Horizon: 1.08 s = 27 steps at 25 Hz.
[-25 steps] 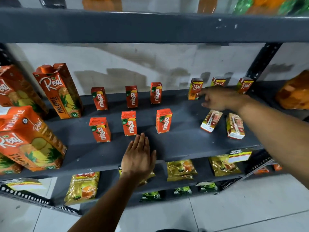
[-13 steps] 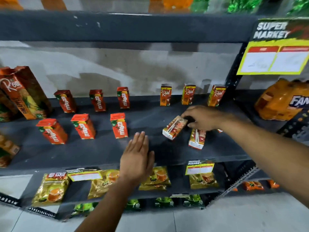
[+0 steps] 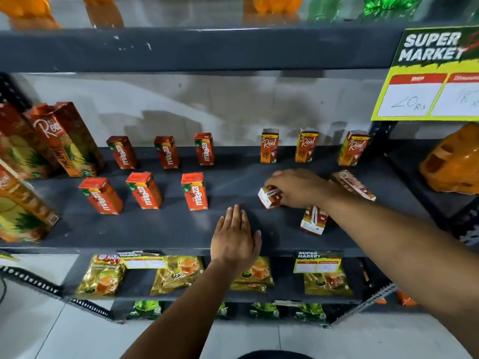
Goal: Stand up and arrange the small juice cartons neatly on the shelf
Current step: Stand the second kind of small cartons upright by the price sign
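A shop, seemingly a small supermarket: dark metal shelving [image 3: 181, 229] stocked with juice cartons [image 3: 197, 191], and a "SUPER MARKET" price tag [image 3: 427, 73] with handwritten, partly illegible prices.

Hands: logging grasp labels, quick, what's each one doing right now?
Left hand: open, flat on the shelf.
Right hand: closed on a small Real carton.

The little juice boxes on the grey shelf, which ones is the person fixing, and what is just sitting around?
Job:
- small brown carton in the right hand
- right hand
- two fallen small brown cartons
- standing small Real cartons
- small red Maaza cartons

Just there:
- tall pineapple juice cartons
- gold snack packets
- yellow price sign
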Each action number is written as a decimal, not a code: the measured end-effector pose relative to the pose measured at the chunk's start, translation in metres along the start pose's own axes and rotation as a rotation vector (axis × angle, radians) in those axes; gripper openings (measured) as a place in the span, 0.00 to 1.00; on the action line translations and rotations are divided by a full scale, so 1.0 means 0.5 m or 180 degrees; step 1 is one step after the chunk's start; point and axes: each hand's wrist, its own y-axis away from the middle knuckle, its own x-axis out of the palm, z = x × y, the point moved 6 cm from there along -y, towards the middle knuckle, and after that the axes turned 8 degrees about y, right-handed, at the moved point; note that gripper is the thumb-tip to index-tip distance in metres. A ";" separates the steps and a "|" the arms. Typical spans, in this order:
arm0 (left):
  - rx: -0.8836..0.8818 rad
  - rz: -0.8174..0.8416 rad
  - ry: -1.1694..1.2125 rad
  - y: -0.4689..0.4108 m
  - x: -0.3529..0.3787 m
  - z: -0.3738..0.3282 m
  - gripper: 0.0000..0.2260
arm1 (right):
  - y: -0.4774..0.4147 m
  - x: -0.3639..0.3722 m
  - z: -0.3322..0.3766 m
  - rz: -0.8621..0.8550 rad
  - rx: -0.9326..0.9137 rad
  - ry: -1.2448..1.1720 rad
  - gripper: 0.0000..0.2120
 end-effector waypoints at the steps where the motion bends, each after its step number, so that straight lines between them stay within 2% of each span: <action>1: 0.0006 0.0013 -0.0014 0.000 0.001 0.000 0.33 | 0.002 -0.010 -0.016 -0.0207 0.0303 -0.0398 0.18; 4: 0.0023 -0.0028 -0.0008 0.000 0.004 0.003 0.33 | 0.019 -0.018 -0.051 -0.1123 0.1417 -0.1346 0.30; 6: 0.0054 -0.0050 0.0004 0.000 0.004 0.002 0.33 | 0.031 0.003 -0.050 -0.1470 0.1945 -0.1620 0.32; 10: 0.0079 -0.0140 0.0078 0.000 0.004 0.003 0.34 | 0.035 0.036 -0.032 -0.1466 0.2319 -0.1783 0.31; 14: 0.0093 -0.0140 0.0099 -0.002 0.009 0.004 0.36 | 0.034 0.013 -0.035 -0.1410 0.2468 -0.1676 0.48; 16: 0.0080 -0.0169 0.0145 -0.003 0.010 0.005 0.36 | 0.027 -0.012 -0.041 -0.1298 0.2539 -0.1409 0.47; 20: 0.0081 -0.0191 0.0167 -0.003 0.012 0.004 0.36 | -0.011 -0.052 -0.048 -0.0363 0.2027 -0.0863 0.23; 21: 0.0077 -0.0201 0.0169 -0.003 0.011 0.004 0.36 | -0.022 -0.062 -0.047 -0.0098 0.1772 -0.0692 0.21; 24: 0.0072 -0.0209 0.0147 -0.002 0.010 0.004 0.35 | -0.046 -0.090 -0.026 0.0469 0.0700 -0.0062 0.25; 27: 0.0068 -0.0219 0.0111 0.000 0.009 0.003 0.35 | -0.044 -0.110 -0.001 0.0589 -0.0102 0.0472 0.18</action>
